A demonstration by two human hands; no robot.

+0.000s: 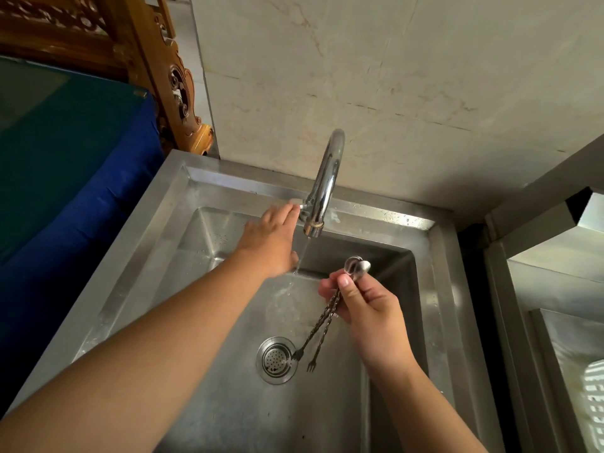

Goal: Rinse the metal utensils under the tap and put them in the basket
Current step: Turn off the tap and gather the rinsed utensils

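Utensils (pixel 322 317) pinched in right hand (pixel 369 305), held over sink (pixel 157 230) right of the thin water stream (pixel 299 263).
Left hand (pixel 273 240) reaches to tap (pixel 322 184) lever, fingers flat on it, grasp not clear. Fork ends hang free above drain (pixel 276 360); sink floor bare around. White basket (pixel 593 407) far right, cut off by frame edge.
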